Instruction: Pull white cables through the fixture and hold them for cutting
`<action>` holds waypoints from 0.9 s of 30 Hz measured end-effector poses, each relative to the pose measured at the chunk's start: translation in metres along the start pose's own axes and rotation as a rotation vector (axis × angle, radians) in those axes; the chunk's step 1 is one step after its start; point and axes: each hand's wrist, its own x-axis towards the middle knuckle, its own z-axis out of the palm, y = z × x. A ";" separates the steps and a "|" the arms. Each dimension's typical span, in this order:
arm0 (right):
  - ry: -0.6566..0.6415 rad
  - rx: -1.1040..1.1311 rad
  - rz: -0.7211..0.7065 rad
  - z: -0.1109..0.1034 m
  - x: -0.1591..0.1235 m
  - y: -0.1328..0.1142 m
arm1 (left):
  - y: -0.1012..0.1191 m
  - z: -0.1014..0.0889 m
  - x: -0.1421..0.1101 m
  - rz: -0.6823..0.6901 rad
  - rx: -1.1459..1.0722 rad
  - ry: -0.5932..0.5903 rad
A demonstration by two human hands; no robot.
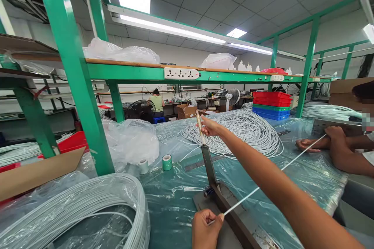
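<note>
My left hand [207,227], low in the view, pinches a thin white cable [253,192]. The cable runs up to the right beneath my right forearm, as far as a co-worker's hands. My right hand [210,126] grips the upper end of a lever handle [201,127], which looks wrapped in yellowish tape. That lever belongs to a metal bench cutter [209,165] with its arm raised. A dark spring shows near the pivot, and the base plate [198,201] rests on the plastic-covered table. Just beyond my right hand lies a large loose pile of white cable [248,132].
Coiled cable in plastic [128,194] lies at the near left. Green tape [166,162] sits beside a paler roll [143,166]. Stacked red and blue bins [271,105] stand behind the pile. A green post [74,70] and shelf frame the table. A co-worker's hands [309,146] are at right.
</note>
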 end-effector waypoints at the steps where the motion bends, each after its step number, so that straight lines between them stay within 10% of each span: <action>1: -0.008 0.008 -0.015 -0.004 -0.012 -0.003 | 0.002 -0.001 -0.001 -0.005 -0.019 -0.015; 7: -0.072 0.052 -0.079 -0.025 -0.116 -0.003 | 0.005 0.000 -0.001 -0.025 -0.114 -0.040; 15: -0.042 0.036 0.062 -0.018 -0.255 0.057 | 0.010 -0.001 -0.003 -0.075 -0.129 -0.072; 27: 0.115 0.143 0.390 0.006 -0.297 0.114 | 0.015 -0.001 -0.002 -0.082 -0.130 -0.069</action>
